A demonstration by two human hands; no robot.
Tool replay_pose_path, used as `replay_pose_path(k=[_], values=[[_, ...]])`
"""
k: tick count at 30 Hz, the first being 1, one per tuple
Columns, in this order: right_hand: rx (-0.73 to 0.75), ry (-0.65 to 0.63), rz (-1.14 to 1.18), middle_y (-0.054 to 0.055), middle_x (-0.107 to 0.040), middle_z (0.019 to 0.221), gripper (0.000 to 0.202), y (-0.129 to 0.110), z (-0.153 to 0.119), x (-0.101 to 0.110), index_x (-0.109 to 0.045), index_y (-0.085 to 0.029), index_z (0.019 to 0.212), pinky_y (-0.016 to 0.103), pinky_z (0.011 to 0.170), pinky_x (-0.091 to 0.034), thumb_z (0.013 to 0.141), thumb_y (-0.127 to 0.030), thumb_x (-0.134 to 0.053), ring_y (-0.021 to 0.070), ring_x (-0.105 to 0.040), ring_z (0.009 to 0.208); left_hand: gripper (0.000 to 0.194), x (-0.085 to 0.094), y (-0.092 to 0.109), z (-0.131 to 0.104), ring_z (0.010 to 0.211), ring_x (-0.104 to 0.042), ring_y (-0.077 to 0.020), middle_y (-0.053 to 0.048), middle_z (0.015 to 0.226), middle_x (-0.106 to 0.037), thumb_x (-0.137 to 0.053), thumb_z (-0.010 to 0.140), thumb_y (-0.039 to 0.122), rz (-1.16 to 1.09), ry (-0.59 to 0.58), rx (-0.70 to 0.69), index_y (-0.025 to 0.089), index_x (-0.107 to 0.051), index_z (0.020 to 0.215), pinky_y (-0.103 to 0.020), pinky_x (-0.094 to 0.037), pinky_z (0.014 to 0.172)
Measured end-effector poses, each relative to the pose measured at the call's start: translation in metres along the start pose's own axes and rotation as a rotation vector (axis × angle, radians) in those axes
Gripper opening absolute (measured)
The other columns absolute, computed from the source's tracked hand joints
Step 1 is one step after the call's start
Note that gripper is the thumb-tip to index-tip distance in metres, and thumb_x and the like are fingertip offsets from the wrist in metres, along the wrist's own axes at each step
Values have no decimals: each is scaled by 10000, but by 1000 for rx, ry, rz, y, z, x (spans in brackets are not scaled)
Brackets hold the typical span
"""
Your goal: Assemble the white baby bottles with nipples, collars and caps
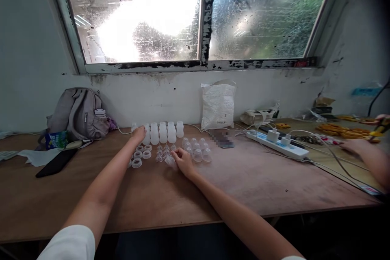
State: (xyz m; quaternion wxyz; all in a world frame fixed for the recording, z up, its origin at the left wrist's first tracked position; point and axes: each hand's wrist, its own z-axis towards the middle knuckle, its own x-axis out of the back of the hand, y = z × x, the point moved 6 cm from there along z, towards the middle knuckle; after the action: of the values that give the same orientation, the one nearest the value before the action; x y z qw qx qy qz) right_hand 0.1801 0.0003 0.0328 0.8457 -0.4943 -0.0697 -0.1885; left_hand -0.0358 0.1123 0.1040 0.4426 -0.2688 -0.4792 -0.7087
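Observation:
My left hand [139, 135] reaches to the left end of the rows of frosted plastic baby bottles [163, 133]. Its fingers are curled round a bottle there, mostly hidden behind the hand. My right hand [182, 160] is closed on a clear plastic cap [171, 161], tilted just above the table. Several white collar rings [146, 154] lie between my arms, below the bottles. Beside them stand clear pointed nipples [159, 158], partly behind the right hand. To the right of that hand, more clear caps [198, 155] stand in rows.
A grey backpack [79, 113] and a black phone-like slab [56, 163] lie left. A white plastic bag [218, 105] leans on the wall. Right of it are a power strip [277, 144] with cables and another person's hand [353, 146] near yellow pieces [344, 131].

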Motion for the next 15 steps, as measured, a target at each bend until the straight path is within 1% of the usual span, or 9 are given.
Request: replay_pose_path(k=[3, 5, 7, 9, 11, 12, 13, 15], values=[[-12, -8, 2, -32, -464, 434, 247, -1, 0, 1, -530, -182, 617, 226, 426, -337, 748, -387, -486, 127, -466, 435, 168, 3, 5, -4, 808, -588, -277, -128, 761, -630, -455, 784, 254, 96, 19, -1, 155, -579, 839, -349, -405, 686], [-15, -5, -1, -31, -473, 434, 247, -1, 0, 1, -536, -183, 622, 228, 432, -343, 752, -386, -483, 130, -477, 436, 210, 13, 14, -8, 831, -575, -293, -130, 788, -617, -429, 804, 296, 132, 55, -17, 163, -579, 868, -368, -401, 700], [-15, 4, 3, -27, -494, 454, 255, -2, -1, 2, -542, -182, 635, 231, 443, -351, 756, -396, -479, 130, -489, 440, 260, 27, 25, -16, 866, -558, -288, -122, 840, -597, -408, 817, 358, 150, 105, -46, 177, -576, 899, -368, -397, 728], [-15, 28, 22, -17, -528, 505, 275, -2, -1, 4, -551, -180, 661, 233, 451, -360, 764, -421, -467, 126, -499, 447, 300, 42, 38, -30, 917, -531, -261, -108, 952, -550, -396, 819, 418, 135, 201, -112, 194, -573, 912, -341, -397, 756], [-15, 70, 42, -3, -560, 579, 303, -1, 0, 7, -565, -179, 695, 236, 459, -371, 767, -452, -453, 121, -506, 460, 299, 57, 52, -51, 949, -505, -234, -93, 1004, -493, -445, 793, 447, 39, 380, -240, 190, -588, 844, -305, -407, 758], [-16, 95, 50, 4, -570, 617, 315, 0, 1, 9, -571, -179, 711, 240, 465, -378, 765, -464, -449, 121, -509, 471, 283, 59, 56, -63, 942, -502, -218, -84, 996, -477, -476, 779, 442, -30, 437, -285, 184, -591, 800, -290, -413, 752], [-16, 124, 58, 11, -575, 650, 323, 0, 2, 11, -577, -181, 723, 245, 473, -386, 762, -474, -448, 123, -512, 485, 267, 57, 59, -73, 907, -509, -198, -76, 981, -468, -501, 767, 432, -110, 460, -316, 179, -588, 763, -278, -423, 737], [-14, 190, 82, 22, -577, 696, 326, 1, 4, 17, -580, -186, 744, 258, 494, -400, 760, -482, -444, 133, -518, 519, 240, 42, 65, -92, 827, -526, -159, -66, 985, -464, -520, 763, 399, -274, 415, -375, 169, -567, 709, -260, -438, 696]])
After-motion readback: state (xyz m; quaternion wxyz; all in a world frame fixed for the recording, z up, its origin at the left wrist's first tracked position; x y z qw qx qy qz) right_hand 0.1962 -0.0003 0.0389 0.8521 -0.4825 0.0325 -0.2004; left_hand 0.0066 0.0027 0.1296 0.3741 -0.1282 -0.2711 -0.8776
